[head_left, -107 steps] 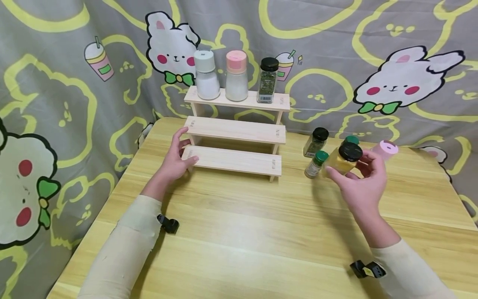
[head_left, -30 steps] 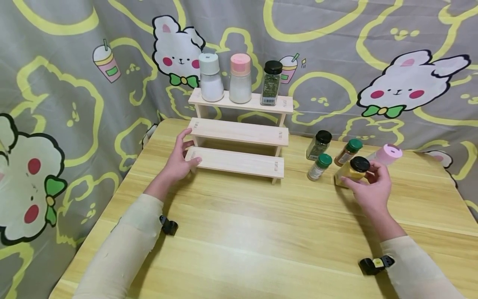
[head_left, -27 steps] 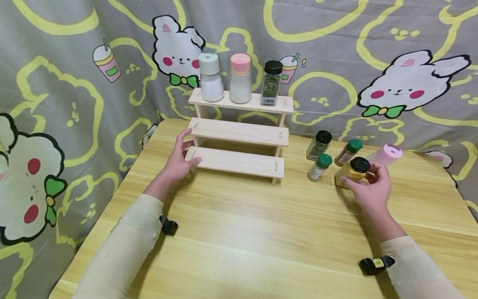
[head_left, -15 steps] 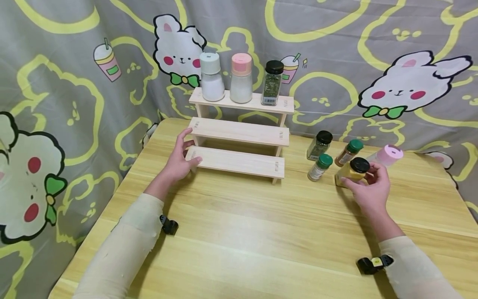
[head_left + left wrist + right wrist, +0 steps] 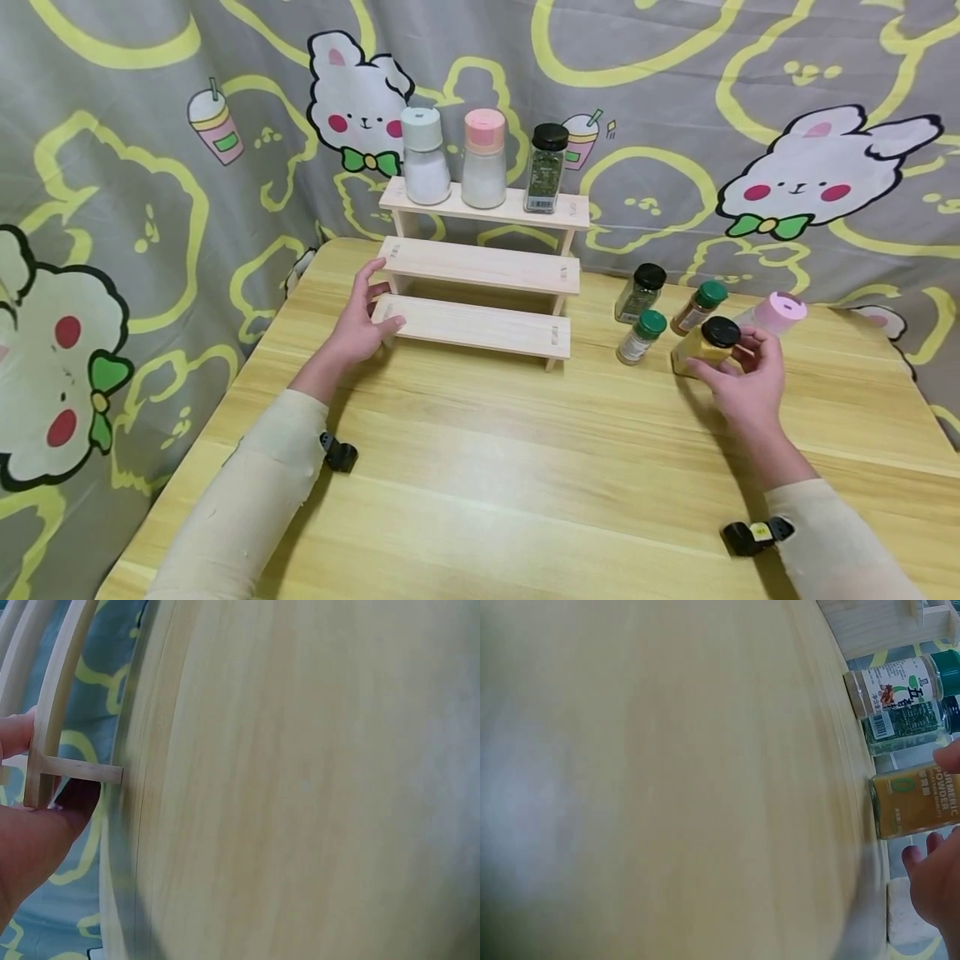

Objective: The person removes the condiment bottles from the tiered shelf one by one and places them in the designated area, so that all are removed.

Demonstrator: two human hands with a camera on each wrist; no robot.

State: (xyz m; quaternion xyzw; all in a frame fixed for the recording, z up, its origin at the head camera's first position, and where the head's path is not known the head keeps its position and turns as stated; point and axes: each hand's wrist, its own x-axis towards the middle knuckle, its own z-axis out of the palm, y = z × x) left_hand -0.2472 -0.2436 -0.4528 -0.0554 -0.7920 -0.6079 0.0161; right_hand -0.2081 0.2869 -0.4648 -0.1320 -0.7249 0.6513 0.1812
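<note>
Wood-grain table (image 5: 465, 475) below, I see the right hand (image 5: 748, 383) pinching the turmeric jar (image 5: 694, 352) standing there, left hand (image 5: 356, 328) gripping the rack (image 5: 480, 327); dragging the jar leftward could topple the left green-capped bottle (image 5: 641, 338).

Cream sleeves (image 5: 232, 508), bare hands (image 5: 752, 387), black wrist cameras (image 5: 342, 456), yellow label (image 5: 761, 532) at right

Has a rack (image 5: 480, 265) on the table (image 5: 480, 467), with two shakers (image 5: 484, 158) left of a herb jar (image 5: 545, 173) on its top tier. Has, right of the rack, a second herb jar (image 5: 640, 293) behind a small bottle (image 5: 641, 337), then the turmeric jar (image 5: 700, 350) (in the right hand (image 5: 750, 379)) before another small bottle (image 5: 700, 307).
</note>
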